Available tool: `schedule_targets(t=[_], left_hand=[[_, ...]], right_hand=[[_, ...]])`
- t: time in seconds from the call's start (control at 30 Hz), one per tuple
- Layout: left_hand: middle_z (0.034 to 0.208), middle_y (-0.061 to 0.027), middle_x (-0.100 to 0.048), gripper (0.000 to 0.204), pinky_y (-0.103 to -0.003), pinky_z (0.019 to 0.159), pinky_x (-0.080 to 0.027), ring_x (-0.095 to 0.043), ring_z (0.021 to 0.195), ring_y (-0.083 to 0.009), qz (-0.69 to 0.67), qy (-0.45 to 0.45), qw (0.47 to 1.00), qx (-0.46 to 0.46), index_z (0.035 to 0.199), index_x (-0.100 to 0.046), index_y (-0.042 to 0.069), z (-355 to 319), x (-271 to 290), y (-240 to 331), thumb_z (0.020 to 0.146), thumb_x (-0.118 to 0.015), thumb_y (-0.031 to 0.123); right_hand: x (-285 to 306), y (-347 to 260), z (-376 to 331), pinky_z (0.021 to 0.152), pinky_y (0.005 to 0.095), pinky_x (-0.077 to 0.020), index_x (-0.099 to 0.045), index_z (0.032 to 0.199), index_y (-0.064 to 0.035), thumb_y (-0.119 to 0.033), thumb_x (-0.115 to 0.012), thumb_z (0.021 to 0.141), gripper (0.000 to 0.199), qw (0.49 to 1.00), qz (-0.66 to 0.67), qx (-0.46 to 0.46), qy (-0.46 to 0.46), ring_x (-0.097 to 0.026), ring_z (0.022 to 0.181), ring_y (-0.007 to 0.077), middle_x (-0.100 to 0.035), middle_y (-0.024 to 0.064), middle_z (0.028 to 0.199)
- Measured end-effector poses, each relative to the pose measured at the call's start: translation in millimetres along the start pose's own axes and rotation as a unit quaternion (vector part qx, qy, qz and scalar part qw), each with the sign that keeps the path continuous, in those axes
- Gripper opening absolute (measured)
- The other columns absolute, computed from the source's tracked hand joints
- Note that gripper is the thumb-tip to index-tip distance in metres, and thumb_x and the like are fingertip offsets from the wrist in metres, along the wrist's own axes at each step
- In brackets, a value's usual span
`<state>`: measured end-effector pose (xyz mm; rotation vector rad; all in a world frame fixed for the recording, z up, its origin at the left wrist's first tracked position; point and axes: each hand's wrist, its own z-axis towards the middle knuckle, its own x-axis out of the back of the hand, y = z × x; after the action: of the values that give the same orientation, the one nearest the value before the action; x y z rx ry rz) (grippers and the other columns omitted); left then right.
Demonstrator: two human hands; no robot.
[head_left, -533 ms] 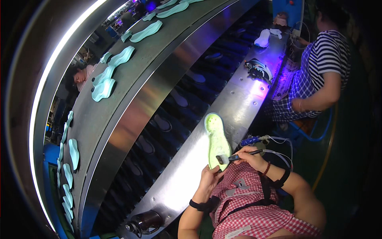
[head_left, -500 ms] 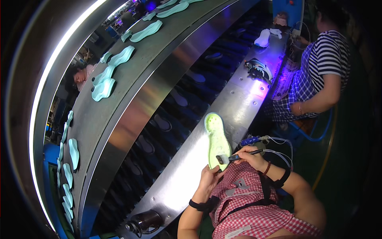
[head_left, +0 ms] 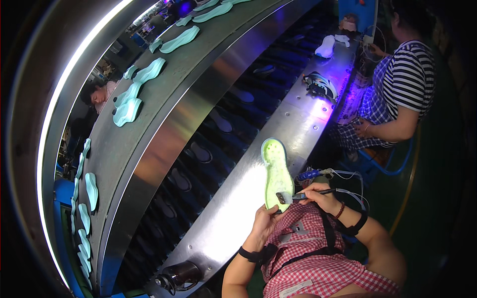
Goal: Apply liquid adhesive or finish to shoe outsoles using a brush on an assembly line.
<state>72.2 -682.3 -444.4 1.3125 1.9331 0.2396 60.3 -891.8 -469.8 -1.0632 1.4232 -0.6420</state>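
Note:
A pale green shoe sole lies lengthwise on the shiny metal bench, its near end at my lap. My left hand steadies the sole's near end with the fingers against its edge. My right hand grips a thin brush whose tip rests on the sole's near end. A blue tool with thin wires lies on the bench just beyond my right hand.
A person in a striped top sits at the right of the bench, by a sneaker and white parts. Dark soles ride the black conveyor. Several teal soles lie on the upper shelf. A dark jar stands near me.

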Motion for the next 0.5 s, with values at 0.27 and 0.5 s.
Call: schedule_targets(t=[0.27,0.5], left_hand=[[0.108,-0.0226,-0.051,0.029,-0.036,0.083,-0.052,-0.055,0.097,-0.0326,-0.063,0.070,0.993,-0.073,0.113,-0.038,-0.014,-5.0,31.0,22.7,0.086,-0.041,-0.003],[0.110,-0.0198,-0.051,0.030,-0.038,0.087,-0.048,-0.055,0.098,-0.0288,0.067,0.071,0.991,-0.091,0.116,-0.040,-0.007,-18.5,19.7,44.0,0.086,-0.043,0.000]], right_hand=[[36.5,-16.2,-26.8,0.068,0.0261,-0.0515,-0.060,0.089,0.0065,-0.005,-0.051,0.084,0.016,0.995,-0.089,0.022,0.045,-0.063,0.071,0.0160,-0.063,0.0136,0.082],[7.4,-52.9,-15.3,0.076,0.0267,-0.0490,-0.060,0.097,0.0026,-0.003,-0.058,0.079,0.019,0.930,-0.231,0.285,-0.035,-0.061,0.087,0.0204,-0.061,0.0159,0.099]])
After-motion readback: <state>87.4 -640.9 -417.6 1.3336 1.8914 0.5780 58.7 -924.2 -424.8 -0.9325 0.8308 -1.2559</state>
